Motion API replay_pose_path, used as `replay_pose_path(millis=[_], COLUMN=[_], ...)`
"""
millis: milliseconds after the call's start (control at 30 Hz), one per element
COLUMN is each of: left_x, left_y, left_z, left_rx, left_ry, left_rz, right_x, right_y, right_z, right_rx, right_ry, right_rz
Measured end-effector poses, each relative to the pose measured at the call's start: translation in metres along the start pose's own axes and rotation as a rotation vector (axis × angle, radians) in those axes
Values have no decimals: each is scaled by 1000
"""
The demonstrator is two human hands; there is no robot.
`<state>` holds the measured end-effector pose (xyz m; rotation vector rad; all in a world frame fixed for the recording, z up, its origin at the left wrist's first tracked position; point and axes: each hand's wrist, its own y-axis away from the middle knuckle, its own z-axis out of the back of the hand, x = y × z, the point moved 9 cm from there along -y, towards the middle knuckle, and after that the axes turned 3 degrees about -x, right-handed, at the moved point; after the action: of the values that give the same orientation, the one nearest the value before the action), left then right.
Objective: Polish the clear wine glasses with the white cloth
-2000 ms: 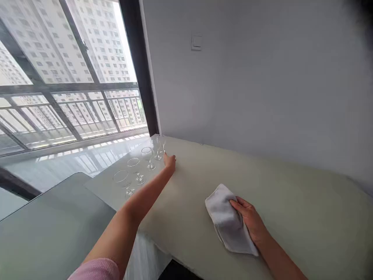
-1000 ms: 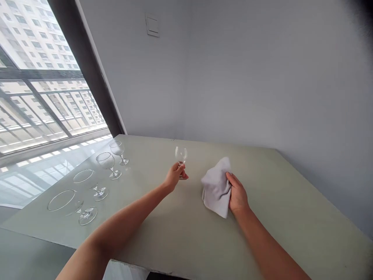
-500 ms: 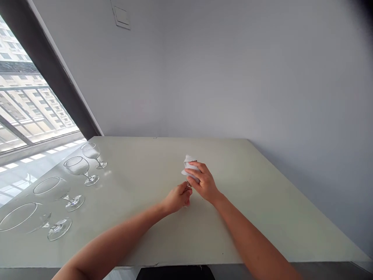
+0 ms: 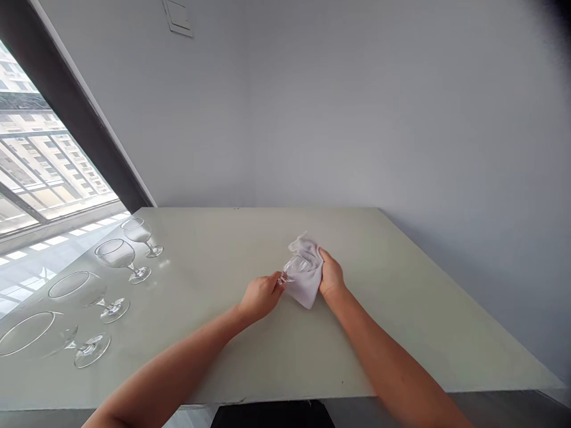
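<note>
**Over the middle of the counter (image 4: 214, 356): a wine glass tilted into a white cloth, one held in each hand**

Above the pale, glossy top, the left hand (image 4: 261, 296) is clamped on the stem end of the stemmed wine glass (image 4: 295, 266), fingers together. The right hand (image 4: 332, 276) grips the right side of the white cloth (image 4: 308, 289), its thumb near the upper edge; the remaining fingers are largely hidden. Half a second earlier the right hand closed the cloth around the bowl; it has since drawn to the right, and more of the bowl is exposed. Judging from this, contact between fabric and glass is now looser, with the left hand probably bearing most of the glass's weight.

The held glass is clear and colourless, with bright reflections along its bowl, which leans up and to the right against the cloth. Its rim is hard to separate from the folds, and its foot is mostly masked by the fingers. The cloth is creased at the top and hangs to a blunt corner below. Along the left side, four similar wine glasses (image 4: 92, 351) stand upright in a row, apart from both hands.
</note>
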<state>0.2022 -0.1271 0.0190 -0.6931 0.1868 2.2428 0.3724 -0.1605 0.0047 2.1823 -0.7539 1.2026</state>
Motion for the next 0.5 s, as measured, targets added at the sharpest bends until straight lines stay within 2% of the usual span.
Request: replay_pose_path(millis=[67, 100, 167, 233, 267, 300, 367, 433, 500], left_x=[5, 7, 9, 8, 5, 1, -8, -16, -20], left_y=[-1, -2, -3, -3, -3, -2, 0, 2, 4], left_z=[3, 4, 3, 3, 3, 4, 7, 11, 16], left_rx=[-28, -39, -46, -57, -68, -86, -135, -186, -229], left_ry=[-81, -121, -202, -278, -306, -325, -330, -323, -329], left_rz=[11, 13, -2, -49, -90, -140, -247, -327, -347], right_x=[34, 50, 63, 51, 44, 39, 35, 32, 23], right_y=[9, 19, 49, 78, 86, 88, 78, 61, 45], right_z=[2, -7, -43, -73, -80, -83, -80, -69, -56], right_rx=[-11, 61, 390, 690, 765, 786, 722, 655, 596], right_ry=[72, 165, 442, 717, 815, 881, 915, 830, 642], right_rz=[227, 354, 585, 719, 749, 752, 668, 462, 194])
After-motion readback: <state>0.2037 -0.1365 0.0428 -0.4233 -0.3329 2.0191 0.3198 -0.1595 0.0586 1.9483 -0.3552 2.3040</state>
